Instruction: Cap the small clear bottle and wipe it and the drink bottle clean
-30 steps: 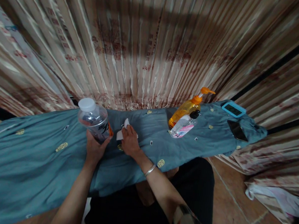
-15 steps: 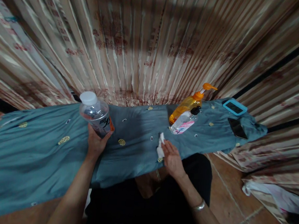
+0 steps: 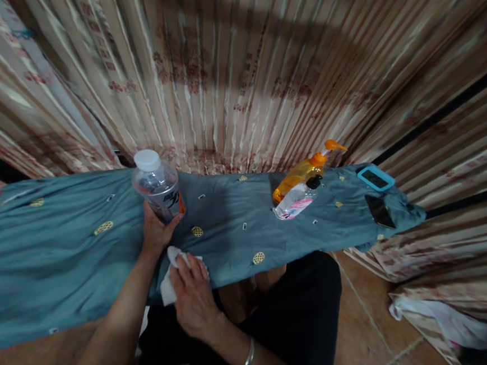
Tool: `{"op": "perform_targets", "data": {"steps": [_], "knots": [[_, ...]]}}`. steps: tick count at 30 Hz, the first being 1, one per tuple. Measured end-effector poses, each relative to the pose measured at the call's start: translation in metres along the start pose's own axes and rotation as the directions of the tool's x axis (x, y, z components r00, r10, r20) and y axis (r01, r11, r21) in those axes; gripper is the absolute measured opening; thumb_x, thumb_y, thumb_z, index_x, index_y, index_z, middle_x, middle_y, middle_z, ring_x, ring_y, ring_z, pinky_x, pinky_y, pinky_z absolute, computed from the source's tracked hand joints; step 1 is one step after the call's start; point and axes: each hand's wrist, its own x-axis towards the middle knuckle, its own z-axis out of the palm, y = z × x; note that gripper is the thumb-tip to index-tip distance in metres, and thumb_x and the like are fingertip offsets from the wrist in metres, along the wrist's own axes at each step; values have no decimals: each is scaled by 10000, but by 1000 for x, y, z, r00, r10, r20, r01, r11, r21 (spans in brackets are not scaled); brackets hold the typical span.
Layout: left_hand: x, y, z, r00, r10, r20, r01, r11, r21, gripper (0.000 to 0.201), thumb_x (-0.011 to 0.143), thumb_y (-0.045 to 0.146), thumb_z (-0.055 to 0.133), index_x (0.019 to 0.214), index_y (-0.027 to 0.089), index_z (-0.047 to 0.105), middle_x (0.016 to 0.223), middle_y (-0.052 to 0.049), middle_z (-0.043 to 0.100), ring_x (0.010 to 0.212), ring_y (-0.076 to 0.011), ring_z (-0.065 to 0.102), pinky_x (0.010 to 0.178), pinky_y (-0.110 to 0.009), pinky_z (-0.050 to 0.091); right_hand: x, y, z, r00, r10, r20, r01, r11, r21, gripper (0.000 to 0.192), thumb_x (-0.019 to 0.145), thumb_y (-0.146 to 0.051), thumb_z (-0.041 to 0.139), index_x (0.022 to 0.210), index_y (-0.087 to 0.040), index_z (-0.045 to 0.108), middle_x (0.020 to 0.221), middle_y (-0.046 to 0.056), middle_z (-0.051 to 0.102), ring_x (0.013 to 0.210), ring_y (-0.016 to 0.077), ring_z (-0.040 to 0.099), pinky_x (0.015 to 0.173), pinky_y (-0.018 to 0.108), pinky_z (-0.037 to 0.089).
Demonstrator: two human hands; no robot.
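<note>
My left hand (image 3: 157, 231) is wrapped round the lower part of a clear plastic bottle (image 3: 155, 184) with a white cap, which stands on the cloth-covered surface (image 3: 225, 203). Close to my left wrist, near the front edge, my right hand (image 3: 195, 294) presses on a white wipe (image 3: 169, 289) that bunches out under its fingers. To the right stand an orange pump bottle (image 3: 296, 178) and, in front of it, a small clear bottle (image 3: 296, 202) with a black pump top and a pink label.
On the right end lie a blue-framed device (image 3: 376, 178) and a dark phone (image 3: 379, 210). A pleated curtain (image 3: 234, 80) hangs along the back and sides. My dark-clad legs (image 3: 301, 311) are below the front edge, over a tiled floor (image 3: 368, 316).
My right hand has swept left with the wipe, from near the small clear bottle to beside my left wrist. The left hand keeps its hold on the bottle.
</note>
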Motion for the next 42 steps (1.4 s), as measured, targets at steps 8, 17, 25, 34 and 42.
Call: {"op": "perform_targets", "data": {"steps": [8,17,25,34,42], "knots": [[-2,7,-2,997,-70,19,71,996,-49,967,604,425,800,1391,159,303,1404,-193,460,1321,-357,458,1104,-529,380,-38,85,-41,995,25,-100,-39,989,-142,517,861,-15,363,1334,-132,534,1466,86,468,1394,226,327,1116,430,382],[-1,4,-4,997,-78,-1,78,996,-44,940,593,437,804,1363,177,333,1348,-175,503,1274,-364,499,1081,-539,407,-30,173,-63,879,321,-353,-433,847,-308,502,812,-4,354,1262,32,572,1352,258,530,1351,296,412,1090,494,406],[0,7,-7,988,-150,27,151,988,-14,911,580,514,793,1312,176,369,1252,-176,557,1162,-387,579,963,-558,493,0,143,-29,901,251,-353,-337,919,-205,549,813,-4,346,1329,-28,532,1399,222,498,1370,276,382,1085,491,415],[-3,3,-5,990,-140,22,139,990,25,918,599,511,795,1328,161,360,1269,-185,562,1134,-365,596,943,-516,512,84,239,-60,803,446,-394,-538,828,-159,523,852,-63,352,1347,75,445,1380,305,455,1363,322,369,1112,520,329],[-3,2,-3,993,-112,26,112,994,8,918,613,500,787,1339,149,346,1317,-196,538,1212,-356,555,1005,-506,474,143,170,-29,908,378,-179,-408,895,-180,550,872,-143,470,1385,48,420,1479,282,361,1420,329,264,1131,487,284]]}}
